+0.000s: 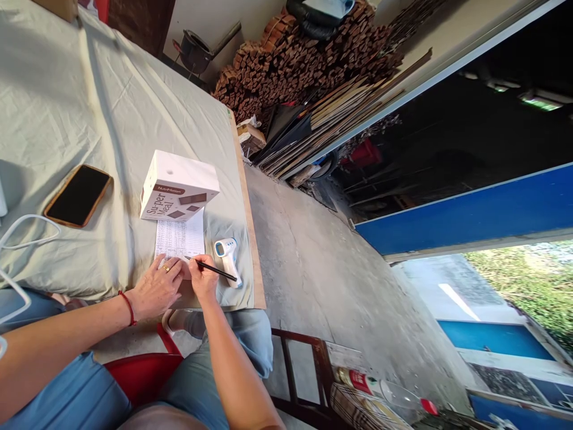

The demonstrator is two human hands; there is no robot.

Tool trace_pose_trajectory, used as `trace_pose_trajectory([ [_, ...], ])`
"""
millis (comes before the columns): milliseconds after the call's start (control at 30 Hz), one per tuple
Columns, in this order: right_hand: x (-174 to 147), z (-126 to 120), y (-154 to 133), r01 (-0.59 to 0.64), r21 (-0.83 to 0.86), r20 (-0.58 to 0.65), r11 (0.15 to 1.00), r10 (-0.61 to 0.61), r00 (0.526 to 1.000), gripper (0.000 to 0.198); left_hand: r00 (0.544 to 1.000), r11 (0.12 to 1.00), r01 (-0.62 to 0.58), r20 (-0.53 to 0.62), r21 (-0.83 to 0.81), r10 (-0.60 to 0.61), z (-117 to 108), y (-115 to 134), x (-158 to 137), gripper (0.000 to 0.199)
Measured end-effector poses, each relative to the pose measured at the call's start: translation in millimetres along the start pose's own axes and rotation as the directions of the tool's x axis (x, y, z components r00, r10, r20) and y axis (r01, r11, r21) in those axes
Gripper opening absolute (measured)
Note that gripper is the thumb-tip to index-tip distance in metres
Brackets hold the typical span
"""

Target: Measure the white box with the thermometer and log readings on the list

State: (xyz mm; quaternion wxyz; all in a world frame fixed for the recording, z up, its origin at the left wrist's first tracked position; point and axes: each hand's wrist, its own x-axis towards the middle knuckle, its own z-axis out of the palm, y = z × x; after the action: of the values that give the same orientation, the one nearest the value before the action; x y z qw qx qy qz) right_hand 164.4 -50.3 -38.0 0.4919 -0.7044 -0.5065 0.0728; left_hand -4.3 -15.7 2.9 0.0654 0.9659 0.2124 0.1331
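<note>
My right hand [204,279] is closed around a black pen [219,271], its tip on a sheet of paper [175,237] with rows of small writing. Flat on the sheet's near edge lies my left hand [157,289], fingers stretched out, with a ring and a red bracelet. A white box [185,170] with brown print covers the far end of the paper. Just right of the pen hand, a white and blue infrared thermometer [228,254] lies on the table, partly behind the pen's rear end.
On the cloth-covered table [120,125] a phone [79,196] in an orange-edged case lies to the left, near a white cable [31,243]. The table's wooden edge [253,239] runs along the right. Beyond the concrete floor stands a stack of firewood [277,74].
</note>
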Motion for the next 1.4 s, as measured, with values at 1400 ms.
trace_pose_trajectory([
  [1400, 13.6, 12.5, 3.6, 0.084, -0.197, -0.113, 0.977, -0.108, 0.988, 0.032, 0.877, 0.992, 0.012, -0.475, -0.122, -0.069, -31.3, -45.9, 22.9, 0.012],
])
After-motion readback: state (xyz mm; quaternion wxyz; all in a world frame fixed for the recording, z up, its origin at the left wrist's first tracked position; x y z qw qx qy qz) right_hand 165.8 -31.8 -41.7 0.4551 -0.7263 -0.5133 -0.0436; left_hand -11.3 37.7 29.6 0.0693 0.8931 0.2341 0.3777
